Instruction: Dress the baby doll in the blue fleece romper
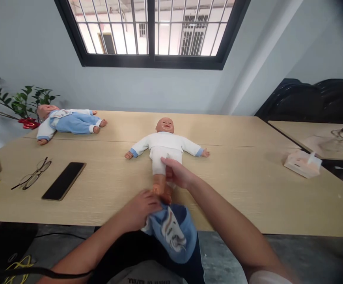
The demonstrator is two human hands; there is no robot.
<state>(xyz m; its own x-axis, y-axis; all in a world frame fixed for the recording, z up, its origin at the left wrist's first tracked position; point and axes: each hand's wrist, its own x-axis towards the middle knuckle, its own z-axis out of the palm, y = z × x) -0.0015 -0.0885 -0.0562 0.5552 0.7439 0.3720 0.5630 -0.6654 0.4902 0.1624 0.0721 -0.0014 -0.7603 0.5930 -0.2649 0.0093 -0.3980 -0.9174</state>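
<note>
Below a barred window [151, 31], a pale wooden table [233, 189] bears a white-shirted doll [165, 141], face up, feet toward the near edge. In the head view, the right hand [179, 172] grips its leg; the left hand [144, 209] appears to pinch a blue garment [189, 232] at its feet. The step seems to be handling the garment there; the next move calls for steady legs.

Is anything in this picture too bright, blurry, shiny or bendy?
In the head view, daylight washes out the scene beyond the window; in the head view, the middle doll has small shiny spots on its head; in the head view, the left hand looks a bit soft; in the head view, the window's sides slant, probably from a wide lens.
</note>
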